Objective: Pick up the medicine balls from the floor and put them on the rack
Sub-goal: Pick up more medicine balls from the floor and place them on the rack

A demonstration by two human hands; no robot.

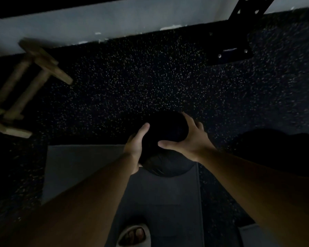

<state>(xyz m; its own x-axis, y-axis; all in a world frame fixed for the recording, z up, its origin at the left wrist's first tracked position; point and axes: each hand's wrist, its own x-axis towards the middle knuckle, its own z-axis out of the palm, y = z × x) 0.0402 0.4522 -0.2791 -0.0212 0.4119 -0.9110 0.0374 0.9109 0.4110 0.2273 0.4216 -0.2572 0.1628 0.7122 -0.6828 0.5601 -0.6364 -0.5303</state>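
Nearest the camera, a foot in a pale open-toed sandal [132, 236] stands on a grey mat [75, 168] that covers the near middle of the floor. Two bare forearms reach forward from the bottom corners and meet over the mat's far edge. There both hands clasp a black ball [165, 139] from opposite sides. The left hand [136, 148] presses against the ball's left side with its thumb laid up over the top, and its fingers are hidden behind the ball. The right hand [187, 139] is spread wide on the right side, thumb pointing left across the near face and fingers curled over the far top. The picture is too dark to tell whether the ball is lifted clear or touching the mat. To the right, a large dark rounded shape [268, 148] sits in shadow, too dim to identify. Beyond lies black speckled floor [132, 77]. At the far left is a wooden frame [25, 86] of bars and blocks; at the far right a black metal post [246, 13] with holes rises from a bolted base plate [230, 52]. A pale wall [96, 22] closes the far side.
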